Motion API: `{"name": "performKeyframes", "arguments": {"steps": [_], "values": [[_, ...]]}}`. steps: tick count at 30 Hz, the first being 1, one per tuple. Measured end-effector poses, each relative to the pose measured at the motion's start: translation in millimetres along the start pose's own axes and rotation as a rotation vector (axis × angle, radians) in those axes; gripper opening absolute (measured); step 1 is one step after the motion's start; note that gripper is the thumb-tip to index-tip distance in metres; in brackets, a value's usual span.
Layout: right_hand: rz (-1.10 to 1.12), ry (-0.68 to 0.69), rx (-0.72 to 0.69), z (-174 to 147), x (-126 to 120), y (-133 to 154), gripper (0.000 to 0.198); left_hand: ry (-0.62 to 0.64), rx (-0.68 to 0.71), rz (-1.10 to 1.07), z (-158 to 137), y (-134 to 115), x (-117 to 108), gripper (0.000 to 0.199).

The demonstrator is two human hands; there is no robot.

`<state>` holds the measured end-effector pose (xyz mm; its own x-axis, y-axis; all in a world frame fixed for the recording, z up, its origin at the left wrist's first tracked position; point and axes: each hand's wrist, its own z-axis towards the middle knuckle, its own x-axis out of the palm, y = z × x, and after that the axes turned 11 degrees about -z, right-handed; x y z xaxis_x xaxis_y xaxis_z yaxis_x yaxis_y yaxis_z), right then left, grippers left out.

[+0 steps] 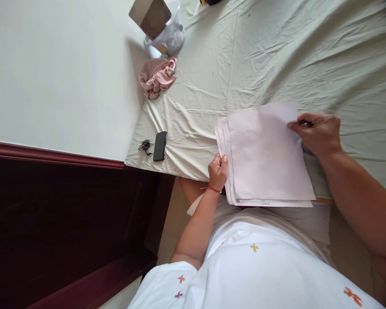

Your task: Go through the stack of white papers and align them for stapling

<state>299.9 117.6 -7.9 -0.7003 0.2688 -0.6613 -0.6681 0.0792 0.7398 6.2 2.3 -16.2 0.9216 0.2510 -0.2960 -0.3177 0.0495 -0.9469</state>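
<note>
— White cloth of the person's shirt (254, 266), dotted with small orange and purple crosses, fills the bottom centre of the frame. What else sits low and left?

— Dark red-brown wood of the bed frame (67, 223) takes the lower left, under a pale wall (51, 64) in the upper left.

— Moving right along the bed's edge?

— A bunch of keys (144, 146) lies just beside a black phone (160, 146), both on the pale green bedsheet (276, 51) near its corner, left of centre. Above them, upper centre, a pink crumpled cloth (157, 77) rests on the sheet, and higher still a clear plastic container (169, 36) with a brown cardboard piece (150, 15) on it stands at the top edge.

— And the hands?

— The left hand (218, 171), a red string at its wrist, is closed on the near left edge of a stack of papers (263, 159), centre frame. The stack lies on the bed at its near side, its lower edge overhanging toward the person's lap; a line of small print shows along the bottom sheet.

— The right side?

— The right hand (318, 133), right of centre, pinches the far right corner of the top sheet between thumb and fingers, with the forearm running off to the lower right.
</note>
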Motion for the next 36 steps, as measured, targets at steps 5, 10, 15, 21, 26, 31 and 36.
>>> {"name": "performKeyframes", "arguments": {"steps": [5, 10, 15, 21, 26, 31, 36], "values": [[-0.008, -0.002, 0.003, 0.1, 0.0, -1.6, 0.016, -0.002, -0.001, 0.002, 0.1, -2.4, 0.4, 0.034], [-0.009, -0.005, -0.008, 1.6, 1.0, -3.9, 0.015, 0.002, -0.001, -0.004, 0.1, -2.2, 0.0, 0.032], [0.004, -0.007, -0.014, 2.5, 1.0, -6.2, 0.014, -0.007, 0.004, 0.003, -0.2, -1.3, -0.3, 0.034], [0.002, -0.012, -0.027, 3.5, 1.2, -8.1, 0.013, -0.020, 0.008, 0.028, -0.3, -4.0, 0.2, 0.036], [0.004, -0.010, -0.036, 5.6, -1.8, -8.3, 0.012, -0.025, 0.013, 0.031, 0.1, -3.9, 0.1, 0.037], [0.020, -0.014, -0.031, 6.9, -6.2, -7.8, 0.012, -0.023, 0.015, 0.034, -0.2, -2.0, -0.3, 0.035], [0.033, 0.006, -0.037, 5.3, -5.5, -6.6, 0.013, -0.023, 0.013, 0.039, -0.6, -4.0, 0.2, 0.034]]}}
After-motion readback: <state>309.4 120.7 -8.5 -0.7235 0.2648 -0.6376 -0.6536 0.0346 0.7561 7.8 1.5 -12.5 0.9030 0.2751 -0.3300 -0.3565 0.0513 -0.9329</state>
